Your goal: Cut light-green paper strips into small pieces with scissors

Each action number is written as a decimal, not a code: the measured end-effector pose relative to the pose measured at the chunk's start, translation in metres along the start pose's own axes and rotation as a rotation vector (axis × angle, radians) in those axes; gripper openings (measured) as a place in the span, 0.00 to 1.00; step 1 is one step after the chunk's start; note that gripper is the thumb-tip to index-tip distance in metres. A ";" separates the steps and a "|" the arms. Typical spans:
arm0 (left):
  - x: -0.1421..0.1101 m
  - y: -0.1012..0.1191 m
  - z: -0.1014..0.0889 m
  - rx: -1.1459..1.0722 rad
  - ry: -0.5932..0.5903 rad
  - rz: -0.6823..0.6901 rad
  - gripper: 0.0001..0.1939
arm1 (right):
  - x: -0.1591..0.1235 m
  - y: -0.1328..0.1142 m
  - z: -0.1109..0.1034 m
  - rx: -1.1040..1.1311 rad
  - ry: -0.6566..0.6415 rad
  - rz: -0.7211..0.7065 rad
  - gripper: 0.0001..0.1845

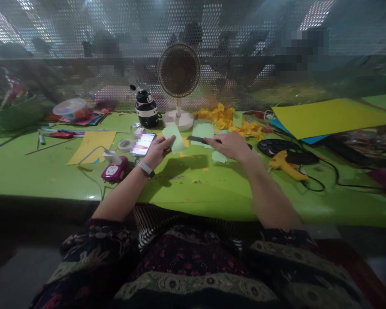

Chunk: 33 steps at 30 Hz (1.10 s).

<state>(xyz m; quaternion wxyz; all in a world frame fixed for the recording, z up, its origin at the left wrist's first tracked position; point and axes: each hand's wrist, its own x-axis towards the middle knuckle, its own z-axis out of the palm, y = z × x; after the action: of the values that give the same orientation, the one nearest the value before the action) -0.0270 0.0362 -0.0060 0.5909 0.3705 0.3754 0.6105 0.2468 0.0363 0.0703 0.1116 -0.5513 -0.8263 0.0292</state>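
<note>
My left hand (161,150) pinches a pale green piece of paper (176,140) between thumb and fingers, raised a little above the table. To its right, my right hand (230,146) is closed around dark scissors (197,139), whose blades point left toward the paper; the handle is mostly hidden by my fingers. Beyond the blades lie pale green paper sheets (203,128). A smaller pale green piece (219,157) is just below my right hand. Tiny paper scraps (197,182) are scattered between my forearms.
A fan (179,71) and a dark bottle (147,110) stand at the back beside crumpled orange paper (220,116). Left are a phone (143,144), a tape roll (125,146) and a purple socket adapter (116,171). A yellow glue gun (286,166) with its cord lies right.
</note>
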 end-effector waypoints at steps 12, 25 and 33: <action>0.001 -0.003 -0.003 0.038 -0.081 0.008 0.16 | -0.002 -0.008 0.004 -0.067 0.003 -0.083 0.37; -0.008 -0.002 0.009 0.029 -0.079 -0.014 0.19 | -0.003 -0.020 0.019 -0.212 0.078 -0.172 0.33; -0.003 -0.005 0.006 0.047 -0.054 0.041 0.20 | -0.005 -0.023 0.017 -0.230 0.066 -0.173 0.32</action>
<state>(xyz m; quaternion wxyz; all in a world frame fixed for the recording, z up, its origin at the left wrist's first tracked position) -0.0198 0.0329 -0.0077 0.5791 0.4082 0.3659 0.6035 0.2237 0.0237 0.0566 0.0772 -0.4878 -0.8645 -0.0934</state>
